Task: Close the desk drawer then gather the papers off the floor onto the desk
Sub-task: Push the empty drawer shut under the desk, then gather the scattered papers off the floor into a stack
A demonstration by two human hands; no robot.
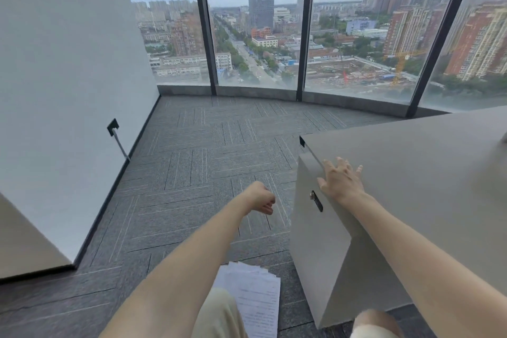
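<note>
The beige desk [425, 173] fills the right side. Its drawer front [310, 233], with a small metal lock and a dark handle slot, faces left. My right hand [340, 181] lies flat with fingers spread on the desk's top edge just above the drawer front, holding nothing. My left hand [262, 197] hangs in the air over the carpet left of the drawer, curled into a loose fist with nothing in it. A fanned stack of printed white papers [255, 299] lies on the floor at the bottom centre, partly hidden by my knee.
Grey striped carpet tiles [192, 162] cover the floor up to floor-to-ceiling windows [255, 35]. A white wall [68, 77] with a dark socket and cable stands on the left. My knees in beige trousers show at the bottom.
</note>
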